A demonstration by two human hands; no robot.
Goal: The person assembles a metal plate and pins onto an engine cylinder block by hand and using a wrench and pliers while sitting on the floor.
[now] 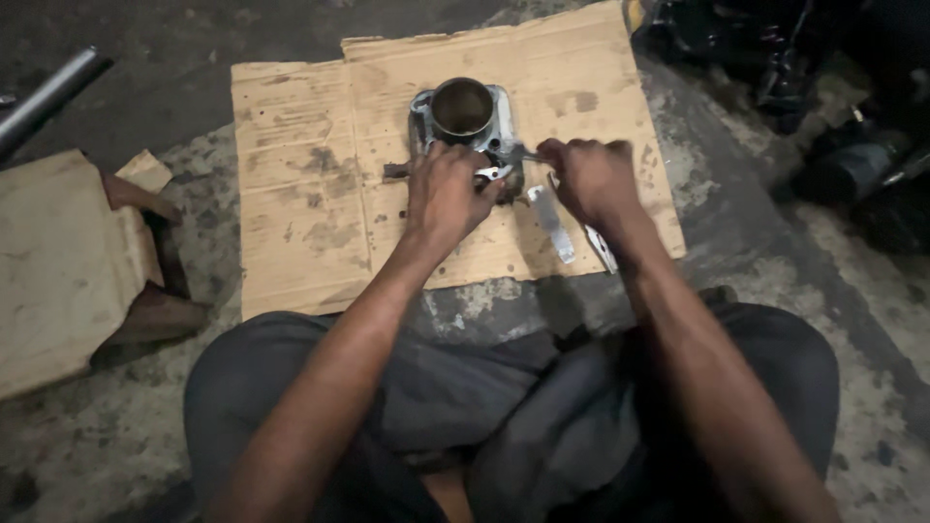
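Seen from the head camera, looking down past crossed legs in dark trousers point(504, 407) onto a concrete floor point(756, 252).

Engine cylinder point(465, 121), grey metal with an open round bore, stood upright on a stained cardboard sheet point(300, 184) spread on the floor, near the sheet's far middle.

Left hand point(448, 194) lay closed against the cylinder's near side, fingers curled over its lower edge, touching it. Appeared to grip the cylinder; exact hold hidden by the knuckles.

Right hand point(593, 179) sat just beside the cylinder on its right, clenched in a fist around a thin metal tool point(528, 155), tip of which reached toward the cylinder's base. Kind of tool could not be told.

Two flat pale metal pieces point(554, 228) rested on the cardboard beneath the right wrist, close together, angled toward the near edge. One partly hidden by the forearm.

Small dark part point(395, 171) lay on the cardboard just left of the cylinder, near the left hand.

Folded cardboard scrap point(58, 271) over a dark block lay on the floor well apart at left. Metal tube point(48, 97) slanted in the upper left corner. Dark machine parts point(833, 116), blurred and dim, crowded the upper right beyond the sheet.
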